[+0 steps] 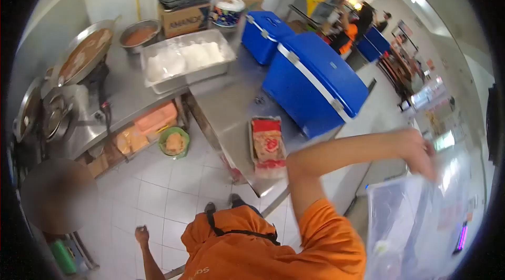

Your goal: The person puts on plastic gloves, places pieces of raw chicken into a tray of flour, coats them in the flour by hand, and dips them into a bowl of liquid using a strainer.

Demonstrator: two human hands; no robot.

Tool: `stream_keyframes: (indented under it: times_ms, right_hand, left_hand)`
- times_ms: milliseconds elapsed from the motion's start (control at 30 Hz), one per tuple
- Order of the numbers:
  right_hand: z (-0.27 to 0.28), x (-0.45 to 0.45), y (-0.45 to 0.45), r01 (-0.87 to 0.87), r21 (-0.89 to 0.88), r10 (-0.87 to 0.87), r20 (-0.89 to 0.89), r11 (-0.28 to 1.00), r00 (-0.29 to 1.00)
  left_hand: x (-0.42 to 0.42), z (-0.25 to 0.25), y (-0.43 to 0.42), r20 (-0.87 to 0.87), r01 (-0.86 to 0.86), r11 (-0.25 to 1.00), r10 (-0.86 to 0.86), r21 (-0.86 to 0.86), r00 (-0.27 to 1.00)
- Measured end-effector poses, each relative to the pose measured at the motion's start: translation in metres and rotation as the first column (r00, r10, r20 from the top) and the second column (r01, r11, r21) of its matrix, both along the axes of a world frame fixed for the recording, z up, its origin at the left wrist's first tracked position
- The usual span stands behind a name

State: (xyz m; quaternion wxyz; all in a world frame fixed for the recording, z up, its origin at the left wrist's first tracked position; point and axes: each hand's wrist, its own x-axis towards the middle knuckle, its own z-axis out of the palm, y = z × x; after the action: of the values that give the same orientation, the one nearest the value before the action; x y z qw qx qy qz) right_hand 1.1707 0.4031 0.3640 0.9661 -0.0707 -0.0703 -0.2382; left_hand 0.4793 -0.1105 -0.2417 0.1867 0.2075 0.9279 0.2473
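Observation:
My right hand (418,155) reaches far out to the right, its fingers curled down at the top edge of a see-through, shiny sheet or box (402,222) that looks like plastic. Motion blurs the fingertips, and the exact kind of thing is unclear. Low on the left, my left hand (142,235) hangs over the floor tiles with its fingers curled in; nothing shows in it. On the steel table, closest to my right elbow, lies a red-and-clear packet of food (268,146).
Two blue cool boxes (315,83) stand on the table. A steel tray of white powder (189,62), a pan of brown food (87,54) and a pot (140,34) line the counter. A green bowl (174,142) sits lower down. Another person (58,196) is at left; others work far back.

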Motion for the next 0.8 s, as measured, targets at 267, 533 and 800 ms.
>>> stream_keyframes:
  times_ms: [267, 533, 800]
  right_hand:
    - [-0.198, -0.159, 0.266, -0.707, -0.609, 0.531, -0.49, 0.36, 0.691]
    - [-0.208, -0.212, 0.272, -0.892, -0.363, 0.551, -0.701, 0.271, 0.453]
    - [-0.234, -0.196, 0.273, -0.848, -0.513, 0.694, -0.564, 0.129, 0.447]
  left_hand:
    - [0.144, 0.0, -0.146, 0.491, -0.513, 0.848, 0.507, -0.135, 0.708]
    - [0.122, 0.011, 0.024, 0.304, 0.104, 0.982, -0.052, -0.158, 0.951]
    - [0.008, 0.045, 0.241, 0.323, 0.094, 0.958, -0.183, 0.27, 0.929]
